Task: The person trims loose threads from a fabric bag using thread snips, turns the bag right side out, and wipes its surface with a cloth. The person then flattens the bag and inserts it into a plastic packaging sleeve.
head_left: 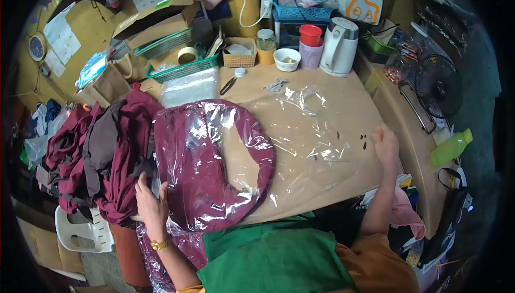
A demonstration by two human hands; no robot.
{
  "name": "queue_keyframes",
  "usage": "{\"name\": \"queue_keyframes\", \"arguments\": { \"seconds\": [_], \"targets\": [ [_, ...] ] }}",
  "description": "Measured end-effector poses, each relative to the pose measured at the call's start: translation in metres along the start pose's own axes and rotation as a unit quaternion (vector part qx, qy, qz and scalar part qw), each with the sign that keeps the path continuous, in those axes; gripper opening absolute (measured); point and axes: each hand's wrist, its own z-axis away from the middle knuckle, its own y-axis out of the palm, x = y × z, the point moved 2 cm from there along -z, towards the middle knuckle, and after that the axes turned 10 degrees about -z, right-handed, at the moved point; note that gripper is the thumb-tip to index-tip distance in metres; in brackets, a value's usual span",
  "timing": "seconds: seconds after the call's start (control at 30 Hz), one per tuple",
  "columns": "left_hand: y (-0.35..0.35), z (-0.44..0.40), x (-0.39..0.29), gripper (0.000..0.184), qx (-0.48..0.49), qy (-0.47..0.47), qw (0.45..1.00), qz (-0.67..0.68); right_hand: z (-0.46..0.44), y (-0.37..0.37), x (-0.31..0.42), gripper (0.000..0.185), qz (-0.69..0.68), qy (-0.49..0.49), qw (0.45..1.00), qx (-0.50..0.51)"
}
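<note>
A maroon cloth piece [185, 186] with a curved, ring-like right side lies flat on the table under shiny clear plastic. The clear plastic bag [300, 148] stretches out to the right across the tabletop. My left hand [153, 204], with a gold watch at the wrist, has its fingers apart at the left edge of the wrapped cloth, beside a heap of maroon and dark grey cloth [104, 153]. Over at the table's right side, my right hand [385, 143] has curled fingers; what they hold, if anything, is hidden. Small dark marks [364, 143] show beside it.
Clear plastic bags [190, 86] lie stacked at the back left, near dark-handled snips [228, 85]. Behind stand a green basket [182, 68], a jar [265, 41], a white bowl [287, 60] and a white kettle [339, 46]. A black fan [439, 85] is at right.
</note>
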Motion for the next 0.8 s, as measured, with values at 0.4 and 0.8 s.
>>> {"name": "queue_keyframes", "arguments": {
  "seconds": [0.4,0.8],
  "targets": [
    [0.094,-0.007,-0.087,0.075,0.113,0.096,0.984,-0.098,-0.138,0.19,0.039,0.09,0.058,0.034,0.976,0.209],
    [0.087,-0.004,-0.076,0.075,0.132,0.132,0.977,-0.102,-0.16,0.184,0.059,0.04,-0.324,0.075,0.891,0.31]
  ]
}}
